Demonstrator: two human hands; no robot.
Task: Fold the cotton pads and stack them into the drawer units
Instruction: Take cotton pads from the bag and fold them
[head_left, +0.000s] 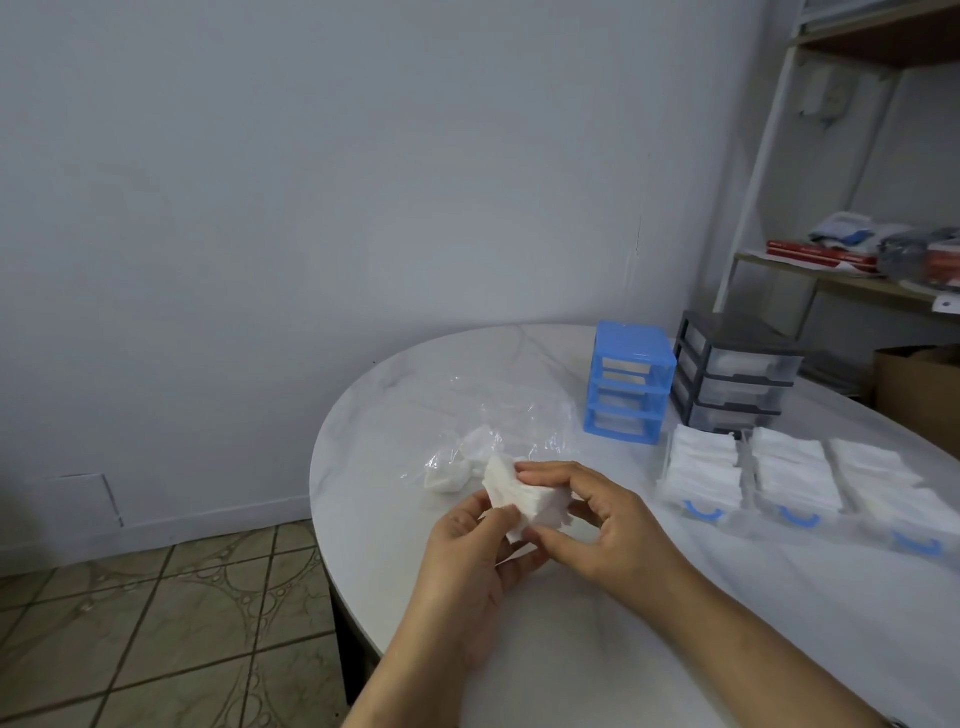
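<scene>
Above the white table, both hands hold a small stack of white cotton pads (524, 496). My left hand (478, 551) pinches the stack's lower left corner. My right hand (597, 519) grips it from the right, thumb below and fingers on top. Three clear drawers with blue handles (789, 483) lie on the table to the right, filled with folded white pads. Behind them stand a blue drawer unit (628, 384) with its drawer slots open and a grey drawer unit (732, 374) with its drawers in.
A crumpled clear plastic bag (498, 421) with a few white pads in it lies just beyond my hands. The round table's edge (322, 467) curves at the left over a tiled floor. A shelf rack (841, 260) and a cardboard box (914, 384) stand at the right.
</scene>
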